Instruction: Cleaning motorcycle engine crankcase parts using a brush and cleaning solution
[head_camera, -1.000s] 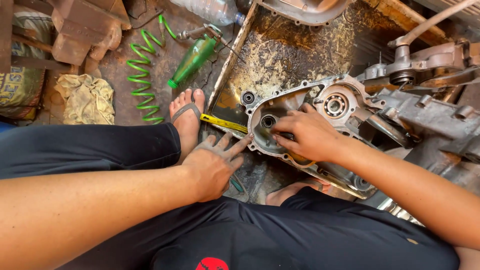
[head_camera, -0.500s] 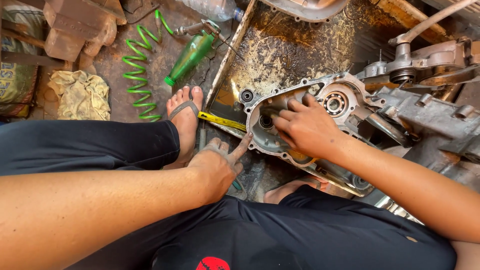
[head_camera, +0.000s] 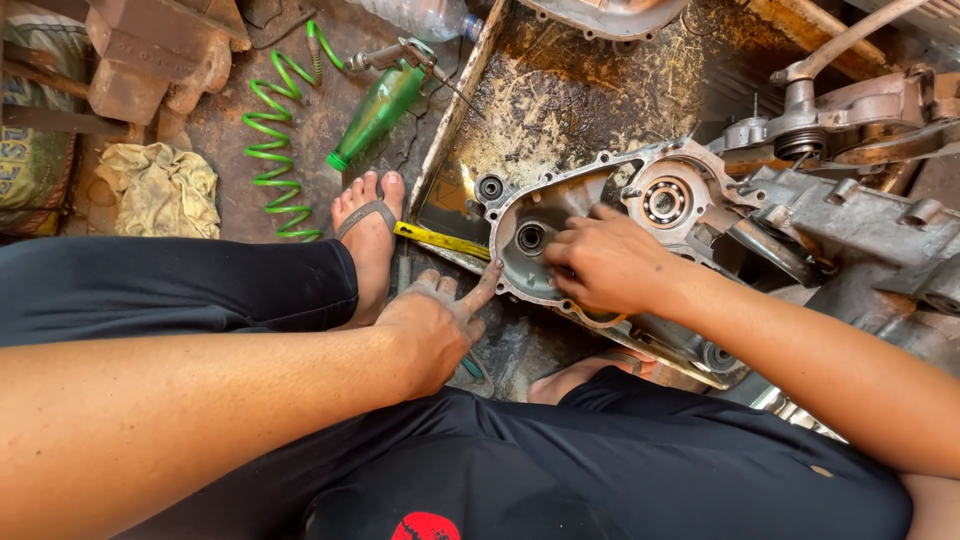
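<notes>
My right hand (head_camera: 605, 265) lies palm-down over the open side of the grey engine casing (head_camera: 640, 215) at the middle of the frame, fingers curled into its hollow beside a small round bearing seat (head_camera: 530, 238); whether they pinch anything there I cannot tell. My left hand (head_camera: 435, 320) sits lower and to the left, fingers loosely spread, holding nothing, its forefinger tip touching the casing's near rim. The casing rests partly over a rusty, oil-stained metal tray (head_camera: 560, 90) in the upper middle, and a larger ball bearing (head_camera: 664, 202) shows in its wall just right of my right hand. A yellow-handled tool (head_camera: 440, 240) lies between my sandalled foot (head_camera: 368, 235) and the casing. In the upper left of the frame, on the dirty floor, are a green bottle (head_camera: 380, 112), a coiled green air hose (head_camera: 275, 150) and a crumpled yellowish rag (head_camera: 165, 190). More grey engine parts (head_camera: 850, 215) fill the right side.
</notes>
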